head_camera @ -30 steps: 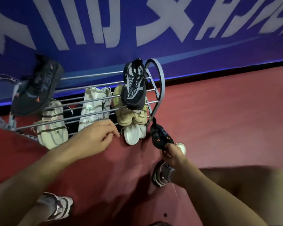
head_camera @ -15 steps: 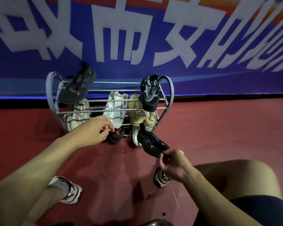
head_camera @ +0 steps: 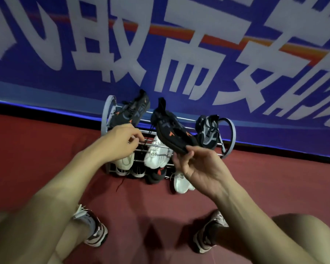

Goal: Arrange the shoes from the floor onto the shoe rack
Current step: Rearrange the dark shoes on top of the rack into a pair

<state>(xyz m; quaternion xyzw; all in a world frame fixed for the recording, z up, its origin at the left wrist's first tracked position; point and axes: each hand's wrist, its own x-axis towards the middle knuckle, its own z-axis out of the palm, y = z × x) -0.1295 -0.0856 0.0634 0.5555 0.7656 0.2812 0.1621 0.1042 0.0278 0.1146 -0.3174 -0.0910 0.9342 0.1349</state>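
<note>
R hand [head_camera: 200, 166] raised palm-up, fingers pinching toe of black knit sneaker w/ orange marks [head_camera: 171, 130], heel tilted up over grey metal-bar shoe rack [head_camera: 230, 138]. L hand [head_camera: 120, 141] fingers pinch its dangling black lace [head_camera: 148, 138].

Shoe rack [head_camera: 229, 137], grey metal with rails, stands on red floor [head_camera: 46, 149] against the blue banner wall. Top rails carry a black sneaker with orange marks [head_camera: 131, 114] at left and a black mesh shoe [head_camera: 208, 132] at right; lower rails hold white sneakers [head_camera: 156, 155]. A white shoe [head_camera: 181, 182] lies on the floor just in front.
</note>
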